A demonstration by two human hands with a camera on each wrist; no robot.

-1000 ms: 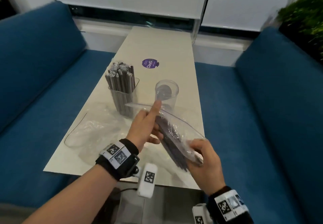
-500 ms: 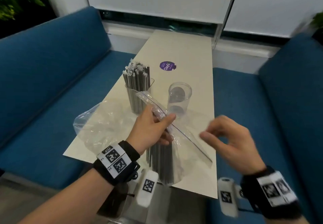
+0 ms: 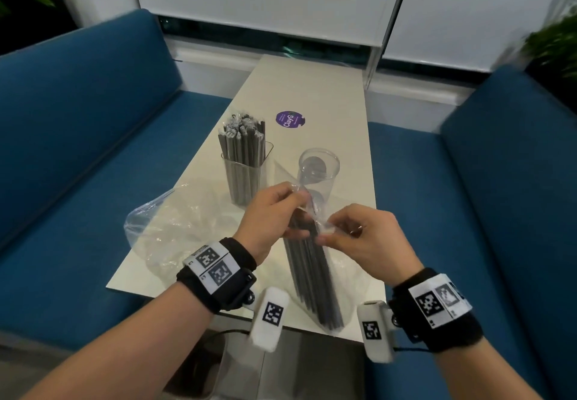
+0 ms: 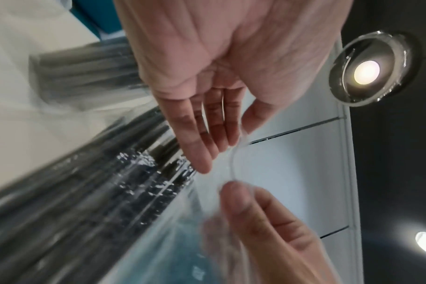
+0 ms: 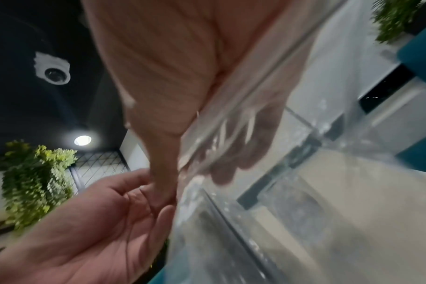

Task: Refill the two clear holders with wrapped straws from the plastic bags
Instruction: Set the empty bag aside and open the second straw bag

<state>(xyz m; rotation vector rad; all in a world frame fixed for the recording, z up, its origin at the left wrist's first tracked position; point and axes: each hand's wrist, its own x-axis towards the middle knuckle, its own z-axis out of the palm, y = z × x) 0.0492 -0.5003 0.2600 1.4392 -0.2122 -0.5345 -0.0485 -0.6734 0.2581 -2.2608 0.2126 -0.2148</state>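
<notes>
A clear plastic bag of dark wrapped straws (image 3: 312,278) hangs upright over the table's near edge. My left hand (image 3: 274,215) pinches its top rim between thumb and fingers, and my right hand (image 3: 359,234) pinches the opposite side of the rim. In the left wrist view the bag rim (image 4: 232,163) stretches between both hands, with the straws (image 4: 97,192) blurred below. One clear holder (image 3: 243,165) packed with wrapped straws stands on the table. To its right stands an empty round clear holder (image 3: 318,172).
An empty crumpled plastic bag (image 3: 175,225) lies on the cream table (image 3: 312,93) at the left. A purple round sticker (image 3: 290,120) sits further back. Blue sofas (image 3: 78,137) flank the table on both sides.
My right hand let go of the bag's lower end, swung free, then came in to pinch the rim. The bag now hangs upright from my left hand.
</notes>
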